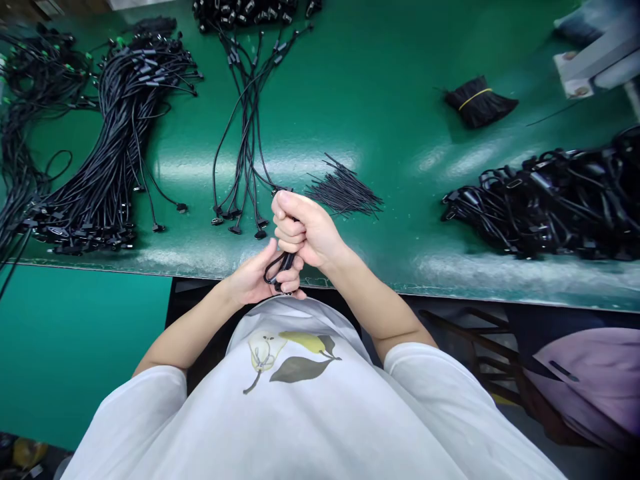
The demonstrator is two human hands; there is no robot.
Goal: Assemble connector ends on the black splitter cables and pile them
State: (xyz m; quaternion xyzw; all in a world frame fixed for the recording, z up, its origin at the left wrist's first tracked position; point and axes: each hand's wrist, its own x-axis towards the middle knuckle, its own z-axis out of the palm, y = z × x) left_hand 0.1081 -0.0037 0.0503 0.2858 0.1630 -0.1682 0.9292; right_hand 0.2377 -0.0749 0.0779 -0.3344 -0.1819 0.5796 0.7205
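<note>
A folded black cable (286, 265) is held between my two hands, close to my body at the table's front edge. My left hand (257, 275) grips the lower end of the bundle, where a loop sticks out. Above it, my right hand (307, 230) is closed round the upper part of the same cable. Several loose black cables (245, 127) with connectors lie just beyond my hands. A pile of short black ties (345, 190) rests to the right of my right hand.
Large heaps of black cables (117, 133) lie at the left. Bundled cables (545, 200) are piled at the right on the green table (400, 107). A black tie bundle with a yellow band (480, 101) lies farther back. A chair (485, 340) stands below the table.
</note>
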